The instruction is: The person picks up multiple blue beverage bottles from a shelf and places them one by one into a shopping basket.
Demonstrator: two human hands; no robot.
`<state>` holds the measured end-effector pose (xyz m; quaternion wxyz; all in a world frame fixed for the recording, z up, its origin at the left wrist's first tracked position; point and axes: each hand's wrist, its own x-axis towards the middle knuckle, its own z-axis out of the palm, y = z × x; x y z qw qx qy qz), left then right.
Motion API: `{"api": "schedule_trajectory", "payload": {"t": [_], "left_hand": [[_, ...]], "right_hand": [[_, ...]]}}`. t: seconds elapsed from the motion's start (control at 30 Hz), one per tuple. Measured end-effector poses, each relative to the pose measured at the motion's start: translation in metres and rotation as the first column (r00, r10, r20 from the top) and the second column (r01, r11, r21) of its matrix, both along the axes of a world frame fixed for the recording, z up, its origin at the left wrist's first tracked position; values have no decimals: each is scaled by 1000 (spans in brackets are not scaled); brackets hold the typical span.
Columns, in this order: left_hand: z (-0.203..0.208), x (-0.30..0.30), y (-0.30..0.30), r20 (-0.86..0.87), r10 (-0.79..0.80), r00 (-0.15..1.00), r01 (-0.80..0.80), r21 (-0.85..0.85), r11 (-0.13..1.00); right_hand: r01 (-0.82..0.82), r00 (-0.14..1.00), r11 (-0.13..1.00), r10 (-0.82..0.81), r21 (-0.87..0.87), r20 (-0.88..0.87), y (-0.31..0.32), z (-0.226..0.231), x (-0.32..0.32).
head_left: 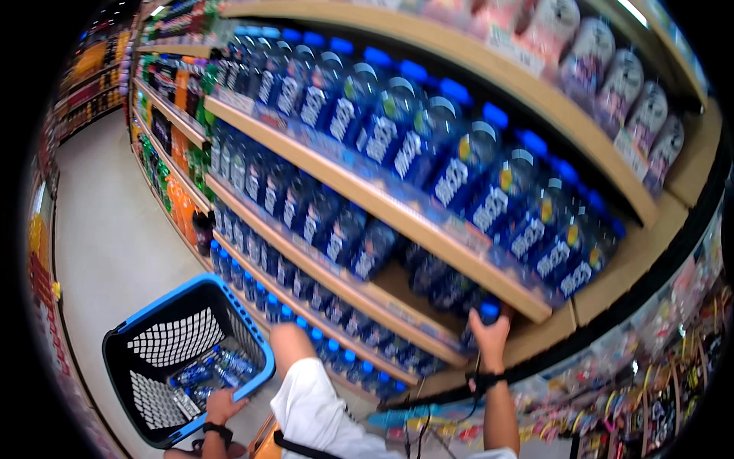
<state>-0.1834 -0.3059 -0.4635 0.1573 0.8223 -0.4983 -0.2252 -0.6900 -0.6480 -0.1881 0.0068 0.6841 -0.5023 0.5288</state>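
My right hand (491, 336) reaches into the right end of a middle shelf, its fingers closed around the upper part of a blue-capped plastic bottle (488, 312). Most of that bottle is hidden behind the hand and shelf edge. Low on the left, my left hand (222, 407) grips the blue rim of a black shopping basket (172, 298). Several bottles with blue labels (228, 375) lie in the bottom of the basket. Both wrists wear dark bands.
Rows of large blue-capped bottles (413, 141) stand on the wooden-edged shelf (367, 195) above my right hand. Smaller bottles (306, 222) fill lower shelves. Pink-and-white packages (596, 65) sit at upper right. An aisle floor (99, 199) runs off to the left, past orange drinks (181, 206).
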Motion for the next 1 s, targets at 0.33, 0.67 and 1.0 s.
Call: {"api": "schedule_trajectory", "payload": {"t": [0.33, 0.67, 1.0], "left_hand": [[-22, -4, 22, -6, 10, 1000, -10, 93, 996], [-19, 0, 19, -54, 5, 999, 7, 208, 978], [76, -21, 25, -888, -236, 395, -346, -382, 857]], "right_hand": [[-346, 805, 936, 260, -65, -534, 50, 29, 31], [-690, 688, 724, 644, -27, -335, 130, 91, 105], [-919, 385, 120, 471, 375, 793, 163, -23, 233]]}}
